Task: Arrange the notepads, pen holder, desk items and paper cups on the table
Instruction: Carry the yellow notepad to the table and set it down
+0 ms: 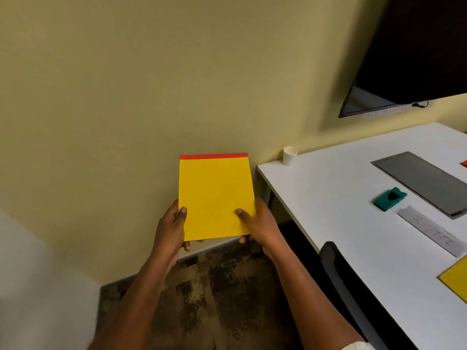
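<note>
I hold a yellow notepad with a red top strip upright in front of the wall, left of the white table. My left hand grips its lower left edge and my right hand grips its lower right edge, thumbs on the front. A stack of white paper cups stands at the table's far left corner. A second yellow notepad lies at the right edge of the view. A teal desk item with a dark hollow rests mid-table.
A grey panel lies flat on the table and a silver ruler-like strip lies near it. A red item shows at the far right. A dark screen hangs on the wall. A black chair back stands at the table's near edge.
</note>
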